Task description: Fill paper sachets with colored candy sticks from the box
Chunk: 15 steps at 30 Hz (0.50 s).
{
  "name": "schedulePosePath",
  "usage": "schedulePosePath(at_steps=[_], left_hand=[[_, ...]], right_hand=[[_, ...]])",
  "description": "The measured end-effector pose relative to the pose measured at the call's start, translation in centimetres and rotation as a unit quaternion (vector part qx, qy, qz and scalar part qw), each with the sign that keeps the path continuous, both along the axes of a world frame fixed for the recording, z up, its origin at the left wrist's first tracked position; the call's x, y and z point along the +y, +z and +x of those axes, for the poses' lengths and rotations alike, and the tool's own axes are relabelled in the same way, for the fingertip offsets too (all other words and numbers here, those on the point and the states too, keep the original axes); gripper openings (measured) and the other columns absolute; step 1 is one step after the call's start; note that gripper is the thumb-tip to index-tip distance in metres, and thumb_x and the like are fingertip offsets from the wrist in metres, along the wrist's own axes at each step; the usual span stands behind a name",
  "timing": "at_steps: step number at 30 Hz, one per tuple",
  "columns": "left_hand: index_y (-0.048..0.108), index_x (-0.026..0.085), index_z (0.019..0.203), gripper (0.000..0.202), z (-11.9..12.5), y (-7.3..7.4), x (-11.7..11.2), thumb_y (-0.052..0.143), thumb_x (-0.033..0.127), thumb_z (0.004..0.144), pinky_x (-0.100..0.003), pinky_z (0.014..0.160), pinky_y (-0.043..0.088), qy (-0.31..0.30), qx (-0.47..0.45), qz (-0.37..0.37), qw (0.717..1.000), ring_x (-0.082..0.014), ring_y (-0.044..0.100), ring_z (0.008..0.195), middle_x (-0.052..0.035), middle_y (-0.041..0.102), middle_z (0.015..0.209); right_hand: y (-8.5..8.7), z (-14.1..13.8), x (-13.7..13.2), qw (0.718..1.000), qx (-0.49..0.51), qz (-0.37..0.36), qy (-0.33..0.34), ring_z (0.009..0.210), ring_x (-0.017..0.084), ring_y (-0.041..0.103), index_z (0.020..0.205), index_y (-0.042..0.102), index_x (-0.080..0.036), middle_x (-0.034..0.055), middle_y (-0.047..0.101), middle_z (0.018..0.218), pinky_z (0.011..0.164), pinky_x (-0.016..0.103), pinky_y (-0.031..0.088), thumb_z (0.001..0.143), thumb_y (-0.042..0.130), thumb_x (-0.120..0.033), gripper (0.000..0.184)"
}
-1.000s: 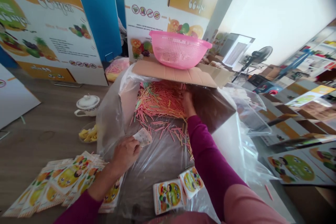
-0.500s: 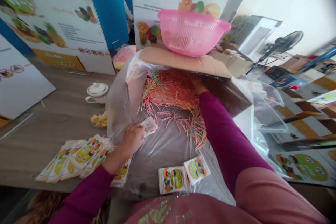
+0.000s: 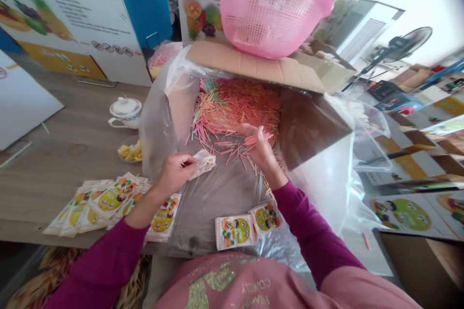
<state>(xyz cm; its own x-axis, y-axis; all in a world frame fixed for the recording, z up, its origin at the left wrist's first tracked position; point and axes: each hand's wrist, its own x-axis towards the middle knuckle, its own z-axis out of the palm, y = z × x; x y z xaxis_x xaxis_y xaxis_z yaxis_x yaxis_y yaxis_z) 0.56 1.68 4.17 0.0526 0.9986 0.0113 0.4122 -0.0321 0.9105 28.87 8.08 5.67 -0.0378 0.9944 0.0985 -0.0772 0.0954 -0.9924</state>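
My left hand pinches a small printed packet over the plastic lining at the front of an open cardboard box. Inside the box lies a heap of thin pink, orange and green sticks. My right hand is at the heap's front edge, its fingers closed around a small bunch of pink sticks. Two stacks of printed packets rest on the plastic close to my body. More packets lie fanned out on the table, left of my left forearm.
A pink plastic basket sits on the box's back flap. To the left are a lidded white pot and a dish of yellow pieces. Large printed cartons stand behind. A black fan is at the far right.
My right hand has come out from deep in the box toward me, now with pink sticks in it. The packet in my left hand has tilted, and the view has shifted slightly downward.
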Motion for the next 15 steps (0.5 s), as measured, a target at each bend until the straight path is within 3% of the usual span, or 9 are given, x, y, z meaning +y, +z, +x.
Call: schedulePosePath(at_steps=[3,7,11,15], left_hand=[[0.085,0.019,0.079,0.021,1.8,0.4,-1.1,0.088,0.039,0.072,-0.026,0.061,0.05,0.008,-0.048,0.001,0.999,-0.0142,0.064,0.062,-0.0004,0.077,0.069],[0.086,0.021,0.077,0.017,3.9,0.3,-2.2,0.09,0.037,0.071,-0.027,0.065,0.055,0.0,-0.091,0.006,0.996,-0.0147,0.066,0.064,0.0001,0.079,0.07],[0.086,0.021,0.078,0.017,4.3,-0.1,-2.7,0.09,0.037,0.073,-0.027,0.063,0.054,-0.015,-0.127,0.022,0.992,-0.0133,0.063,0.06,0.0018,0.075,0.066],[0.086,0.021,0.078,0.019,3.9,-0.6,-2.9,0.09,0.039,0.077,-0.028,0.061,0.052,-0.026,-0.127,0.044,0.991,-0.0136,0.06,0.059,0.002,0.072,0.063]], right_hand=[[0.9,-1.9,-3.1,0.994,0.096,-0.034,0.032,0.134,0.031,0.073,0.117,0.073,-0.026,0.0139,0.082,0.124,0.106,0.05,0.063,0.106,0.031,-0.082,0.071],[2.3,-4.1,-5.5,0.989,0.137,-0.008,0.06,0.136,0.032,0.072,0.115,0.074,-0.028,0.0094,0.085,0.106,0.111,0.054,0.061,0.1,0.043,-0.09,0.071],[2.3,-5.0,-6.6,0.987,0.101,0.022,0.126,0.136,0.033,0.07,0.107,0.081,-0.027,0.0094,0.084,0.11,0.121,0.055,0.055,0.095,0.052,-0.093,0.072],[1.5,-4.7,-6.9,0.984,0.011,0.039,0.174,0.143,0.032,0.066,0.111,0.085,-0.026,0.0102,0.082,0.126,0.129,0.051,0.047,0.099,0.049,-0.09,0.074]])
